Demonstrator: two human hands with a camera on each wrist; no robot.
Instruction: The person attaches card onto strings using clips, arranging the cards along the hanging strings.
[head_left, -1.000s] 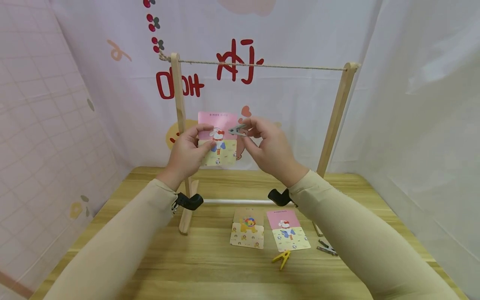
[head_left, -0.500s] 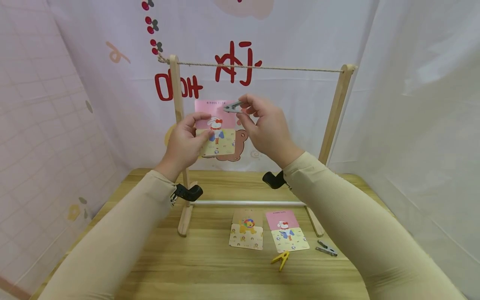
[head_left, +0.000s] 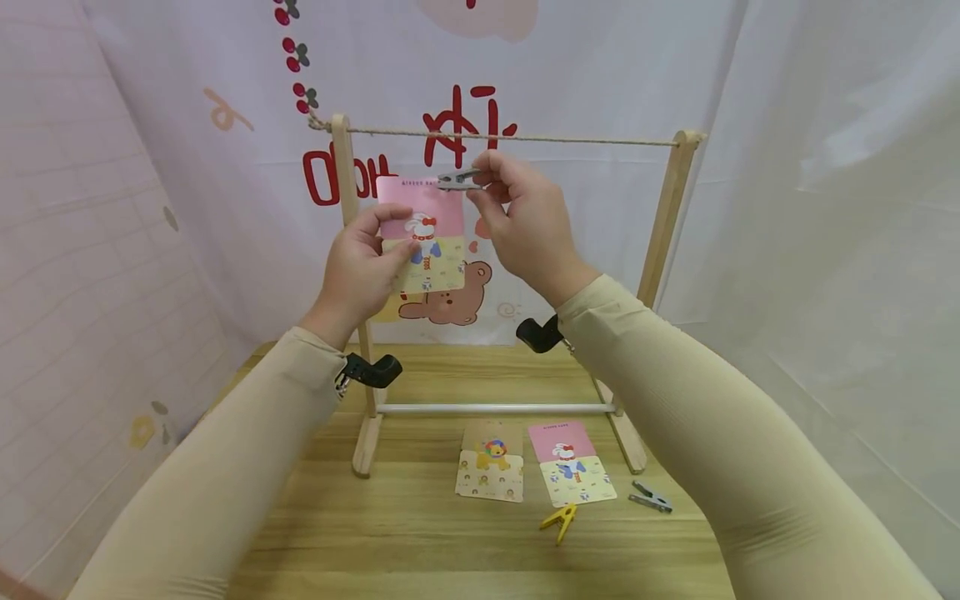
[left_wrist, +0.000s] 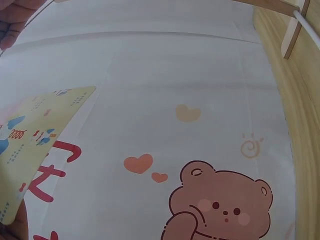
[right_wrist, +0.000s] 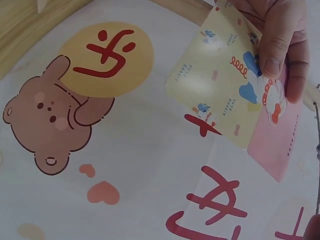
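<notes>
My left hand (head_left: 360,260) pinches a pink-and-yellow card (head_left: 444,265) with a white bunny on it, thumb in front. The card is upright, just below the rope (head_left: 570,140) in the head view. A grey clothespin (head_left: 453,181) is pinched between thumb and fingers of my right hand (head_left: 528,221), its tip overlapping the card's top right corner. In the right wrist view the card (right_wrist: 212,80) appears tilted with the left thumb over it. Only the yellow part of the card (left_wrist: 37,132) shows well in the left wrist view.
The rope runs between two wooden posts (head_left: 666,221), joined low down by a white rod (head_left: 495,409). On the table (head_left: 420,533) lie a lion card (head_left: 491,475), another bunny card (head_left: 573,479), a yellow clothespin (head_left: 559,523) and a grey clothespin (head_left: 651,497). A printed cloth hangs behind.
Both hands have risen toward the rope, carrying the card and the grey clothespin. The clothespin has shifted from the card's middle right to its top right corner.
</notes>
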